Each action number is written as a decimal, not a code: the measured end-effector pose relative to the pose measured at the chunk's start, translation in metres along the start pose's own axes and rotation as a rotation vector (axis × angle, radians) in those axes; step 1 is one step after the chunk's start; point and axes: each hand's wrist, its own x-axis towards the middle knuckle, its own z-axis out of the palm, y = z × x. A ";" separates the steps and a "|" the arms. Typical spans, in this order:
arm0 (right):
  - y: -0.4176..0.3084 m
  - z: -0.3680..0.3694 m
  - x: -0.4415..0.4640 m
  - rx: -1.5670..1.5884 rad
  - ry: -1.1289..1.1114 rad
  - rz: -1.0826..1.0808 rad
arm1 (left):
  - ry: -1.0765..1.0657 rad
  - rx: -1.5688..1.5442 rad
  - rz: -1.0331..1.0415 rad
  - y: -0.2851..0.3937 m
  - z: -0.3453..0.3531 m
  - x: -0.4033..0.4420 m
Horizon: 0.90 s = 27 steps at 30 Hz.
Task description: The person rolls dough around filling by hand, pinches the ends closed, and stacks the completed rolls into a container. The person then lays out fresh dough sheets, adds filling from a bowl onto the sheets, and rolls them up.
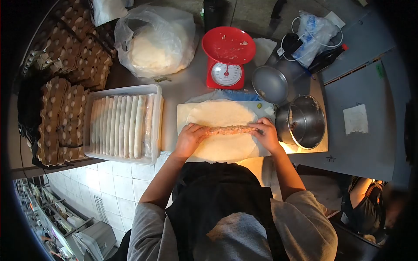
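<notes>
A large round sheet of pale dough lies on a light board in front of me. Across its middle runs a log of pinkish minced filling. My left hand has its fingers closed around the log's left end. At the right end, my right hand pinches the filling between thumb and fingers. The dough is flat, with the filling uncovered between my hands.
To the left, a plastic tub holds several long pale rolls beside stacked egg cartons. Behind are a bag of round sheets and a red scale. A metal pot and lid stand right. Another person is at lower right.
</notes>
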 end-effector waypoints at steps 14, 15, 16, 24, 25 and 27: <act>-0.048 -0.017 -0.037 -0.120 -0.044 -0.111 | 0.147 -0.001 -0.095 0.000 -0.036 -0.027; -0.057 -0.014 -0.050 -0.154 -0.121 -0.158 | 0.161 0.016 -0.104 0.001 -0.038 -0.033; -0.064 -0.013 -0.058 -0.189 -0.198 -0.206 | 0.171 0.022 -0.114 0.004 -0.038 -0.038; -0.048 0.004 -0.013 0.067 0.063 -0.161 | 0.330 0.087 0.048 0.027 -0.029 -0.058; -0.047 0.000 0.008 0.084 0.070 -0.112 | 0.325 0.083 0.144 0.027 -0.020 -0.064; -0.033 0.005 0.041 0.246 0.092 0.054 | 0.218 0.048 0.321 0.037 -0.015 -0.060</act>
